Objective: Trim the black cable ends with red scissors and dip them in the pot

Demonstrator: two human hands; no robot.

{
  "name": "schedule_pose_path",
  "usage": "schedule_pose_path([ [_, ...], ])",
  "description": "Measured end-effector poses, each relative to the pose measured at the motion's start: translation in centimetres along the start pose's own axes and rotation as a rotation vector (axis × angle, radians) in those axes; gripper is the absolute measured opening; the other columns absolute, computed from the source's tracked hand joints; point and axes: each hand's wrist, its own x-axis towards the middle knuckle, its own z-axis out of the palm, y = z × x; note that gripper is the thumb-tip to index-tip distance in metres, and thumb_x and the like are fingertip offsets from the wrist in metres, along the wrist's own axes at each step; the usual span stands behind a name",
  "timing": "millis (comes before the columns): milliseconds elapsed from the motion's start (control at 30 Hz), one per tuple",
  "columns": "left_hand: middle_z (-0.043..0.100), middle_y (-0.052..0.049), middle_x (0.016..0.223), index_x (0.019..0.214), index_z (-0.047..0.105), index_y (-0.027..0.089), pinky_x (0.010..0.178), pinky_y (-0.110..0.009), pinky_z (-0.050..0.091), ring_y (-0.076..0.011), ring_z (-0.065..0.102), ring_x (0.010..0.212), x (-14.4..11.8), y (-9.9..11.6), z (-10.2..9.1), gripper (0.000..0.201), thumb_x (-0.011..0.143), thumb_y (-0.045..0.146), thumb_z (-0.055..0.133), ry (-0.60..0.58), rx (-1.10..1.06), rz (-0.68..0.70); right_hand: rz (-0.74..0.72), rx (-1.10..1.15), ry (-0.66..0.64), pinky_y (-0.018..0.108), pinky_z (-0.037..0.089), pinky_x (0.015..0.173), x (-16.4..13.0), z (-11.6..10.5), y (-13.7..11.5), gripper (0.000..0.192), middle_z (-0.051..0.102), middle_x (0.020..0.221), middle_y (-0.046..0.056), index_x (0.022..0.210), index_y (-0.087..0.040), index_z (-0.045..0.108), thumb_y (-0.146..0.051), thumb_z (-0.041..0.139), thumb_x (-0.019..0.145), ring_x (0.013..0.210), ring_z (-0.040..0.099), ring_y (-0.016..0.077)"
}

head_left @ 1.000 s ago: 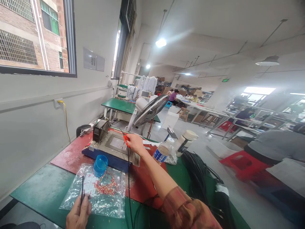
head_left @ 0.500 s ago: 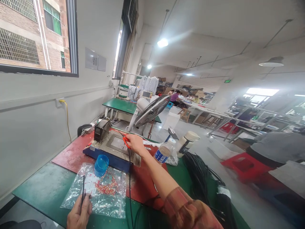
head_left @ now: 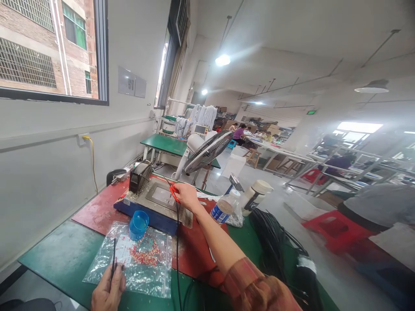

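Note:
At the lower left, my left hand [head_left: 108, 288] pinches a black cable end [head_left: 114, 252] that points upward over a clear plastic bag [head_left: 155, 280]. My right hand [head_left: 188, 198] reaches forward with its fingers wrapped around red-handled scissors [head_left: 174, 191], blades pointing up and left. Below the scissors is a blue-based machine [head_left: 152, 218] with a flat metal top plate. A long black cable [head_left: 177, 259] runs down from beside my right hand to the table's front. On the bag lie a blue round cup [head_left: 138, 223] and many small red and pale bits [head_left: 145, 251].
Right of the machine stand a labelled plastic bottle [head_left: 224, 207] and a cream flask [head_left: 257, 194]. A bundle of black cables [head_left: 275, 242] lies on the table's right side. Behind the machine is a fan [head_left: 209, 151]. A red stool [head_left: 337, 226] is at the right.
The whole view has shifted very slightly. Both hands keep nearly the same place and hold the same things.

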Motion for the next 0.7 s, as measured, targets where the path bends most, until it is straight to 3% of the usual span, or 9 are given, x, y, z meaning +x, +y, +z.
schedule_pose_path([
  [133,0.056,0.000,0.055,0.074,0.063,0.019,0.040,-0.023,0.039,-0.0147,0.051,0.045,0.4,-1.2,-0.4,0.056,0.056,0.071,0.062,-0.099,-0.087,-0.123,0.000,0.015,-0.008,0.024,0.019,0.052,0.1,0.2,-0.1,0.024,0.061,0.067,-0.001,0.066,-0.020,0.059,-0.034,0.050,0.083,0.063,0.050,0.0113],
  [433,0.049,0.003,0.050,0.081,0.062,0.017,0.036,-0.022,0.032,-0.0108,0.039,0.040,-0.1,-1.0,-0.3,0.057,0.060,0.070,0.061,-0.122,-0.094,-0.105,0.123,0.075,0.051,0.023,0.020,0.053,-0.1,1.0,0.7,0.019,0.063,0.072,-0.001,0.073,-0.021,0.061,-0.033,0.050,0.083,0.066,0.050,0.0125],
  [700,0.049,0.003,0.053,0.081,0.062,0.019,0.041,-0.022,0.036,-0.0130,0.044,0.046,0.2,-1.2,-0.6,0.056,0.060,0.070,0.060,-0.122,-0.025,-0.076,0.283,0.157,0.111,0.022,0.022,0.054,-1.1,1.6,1.0,0.023,0.061,0.071,-0.001,0.075,-0.019,0.060,-0.039,0.052,0.084,0.066,0.049,0.0125],
])
